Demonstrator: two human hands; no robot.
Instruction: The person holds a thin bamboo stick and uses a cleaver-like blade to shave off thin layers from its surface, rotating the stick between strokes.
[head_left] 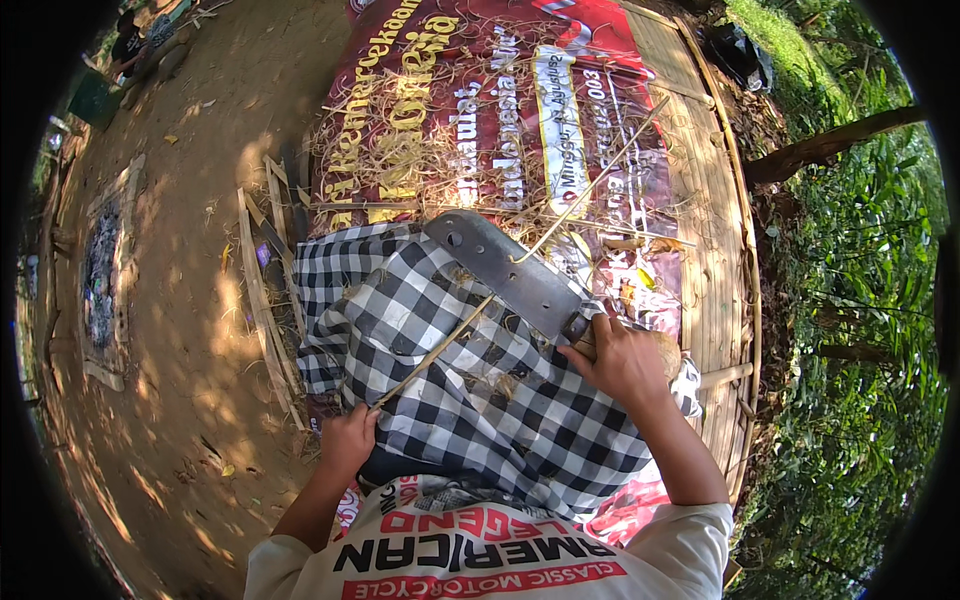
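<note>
My left hand (348, 440) is closed on the lower end of a thin bamboo strip (430, 357). That strip runs up and away to the right, crossing a wide dark steel cleaver (500, 270) with several holes in its blade. The blade hides part of the strip; whether it goes under or through a hole, I cannot tell. My right hand (625, 362) is wrapped round the cleaver's handle, with the blade pointing up and left. A black-and-white checked cloth (440, 380) covers my lap beneath both hands and the blade.
Ahead lies a dark red printed banner (480, 120) strewn with curly bamboo shavings (400, 130), on a bamboo-slat platform (715, 190). Split bamboo pieces (262, 310) lie at its left edge. Bare dirt ground (180, 330) is on the left; a wooden pole (830, 143) and green plants on the right.
</note>
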